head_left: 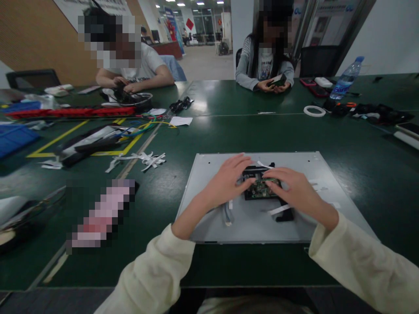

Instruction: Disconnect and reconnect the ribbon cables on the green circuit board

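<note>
A green circuit board (261,188) in a black frame (262,197) lies on the back of a flat grey panel (203,187), which rests on the table in front of me. My left hand (229,181) grips the board's left side, thumb on the board and fingers stretched over the far edge. From the right, my right hand (294,187) holds the board between thumb and curved fingers. A flat grey cable (227,214) and a white tape strip (280,209) lie close to the board. The fingers partly cover the board and the frame's far edge.
Torn white strips (153,160) and a phone-shaped item (104,213), partly blurred out, lie on the green table (229,131) to my left. Beyond are wires, a blue bin (16,139), a tape roll (314,111) and a water bottle (347,78). Two people sit opposite, handling items.
</note>
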`<move>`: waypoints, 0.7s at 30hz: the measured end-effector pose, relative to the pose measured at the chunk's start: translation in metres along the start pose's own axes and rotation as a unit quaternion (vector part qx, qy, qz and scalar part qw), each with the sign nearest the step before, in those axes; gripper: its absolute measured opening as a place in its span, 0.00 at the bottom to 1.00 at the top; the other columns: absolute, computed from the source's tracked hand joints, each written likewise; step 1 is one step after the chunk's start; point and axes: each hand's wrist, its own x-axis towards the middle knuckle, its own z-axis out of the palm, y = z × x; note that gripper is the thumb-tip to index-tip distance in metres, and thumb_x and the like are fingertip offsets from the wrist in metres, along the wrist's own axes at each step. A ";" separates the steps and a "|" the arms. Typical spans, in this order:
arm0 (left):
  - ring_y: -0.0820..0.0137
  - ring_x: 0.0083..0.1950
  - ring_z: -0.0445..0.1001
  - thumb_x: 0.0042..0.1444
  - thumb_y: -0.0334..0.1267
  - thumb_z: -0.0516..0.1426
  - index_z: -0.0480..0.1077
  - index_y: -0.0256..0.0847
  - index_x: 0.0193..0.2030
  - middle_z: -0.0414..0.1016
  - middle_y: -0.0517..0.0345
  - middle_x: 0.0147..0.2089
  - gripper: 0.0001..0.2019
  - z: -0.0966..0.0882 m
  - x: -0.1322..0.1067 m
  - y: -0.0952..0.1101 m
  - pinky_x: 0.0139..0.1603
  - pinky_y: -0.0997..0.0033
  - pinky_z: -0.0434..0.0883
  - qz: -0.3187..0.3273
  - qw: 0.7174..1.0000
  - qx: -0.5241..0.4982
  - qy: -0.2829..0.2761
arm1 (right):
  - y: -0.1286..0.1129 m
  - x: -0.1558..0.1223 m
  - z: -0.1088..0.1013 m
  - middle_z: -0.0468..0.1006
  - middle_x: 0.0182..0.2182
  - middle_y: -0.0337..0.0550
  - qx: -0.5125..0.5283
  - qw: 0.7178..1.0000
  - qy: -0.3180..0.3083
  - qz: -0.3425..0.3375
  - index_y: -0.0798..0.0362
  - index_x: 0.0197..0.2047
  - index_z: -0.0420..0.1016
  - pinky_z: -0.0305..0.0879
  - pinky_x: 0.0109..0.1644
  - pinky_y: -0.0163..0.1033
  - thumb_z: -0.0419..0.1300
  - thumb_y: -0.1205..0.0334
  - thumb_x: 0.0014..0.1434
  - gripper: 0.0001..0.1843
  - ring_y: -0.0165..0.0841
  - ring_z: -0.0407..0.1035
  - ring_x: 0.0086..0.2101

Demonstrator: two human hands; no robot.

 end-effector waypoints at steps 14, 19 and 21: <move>0.56 0.64 0.60 0.52 0.40 0.60 0.67 0.47 0.56 0.66 0.50 0.61 0.23 0.016 -0.003 -0.010 0.67 0.48 0.42 0.051 0.988 0.043 -0.136 | 0.073 -0.004 -0.017 0.80 0.39 0.44 0.058 0.976 -0.049 0.206 0.51 0.42 0.78 0.69 0.46 0.44 0.56 0.57 0.56 0.13 0.36 0.74 0.40; 0.57 0.64 0.60 0.53 0.41 0.60 0.66 0.46 0.59 0.66 0.49 0.62 0.25 0.016 0.000 -0.014 0.66 0.51 0.48 0.082 0.982 0.071 -0.152 | 0.073 -0.004 -0.013 0.79 0.38 0.44 0.056 0.975 -0.058 0.205 0.50 0.39 0.78 0.69 0.44 0.43 0.58 0.56 0.55 0.12 0.36 0.73 0.39; 0.57 0.64 0.60 0.53 0.41 0.60 0.65 0.45 0.59 0.66 0.49 0.61 0.25 0.016 0.001 -0.015 0.65 0.52 0.50 0.094 0.979 0.087 -0.156 | 0.073 -0.004 -0.011 0.78 0.38 0.44 0.056 0.974 -0.055 0.211 0.51 0.38 0.78 0.69 0.44 0.42 0.59 0.55 0.54 0.12 0.36 0.72 0.38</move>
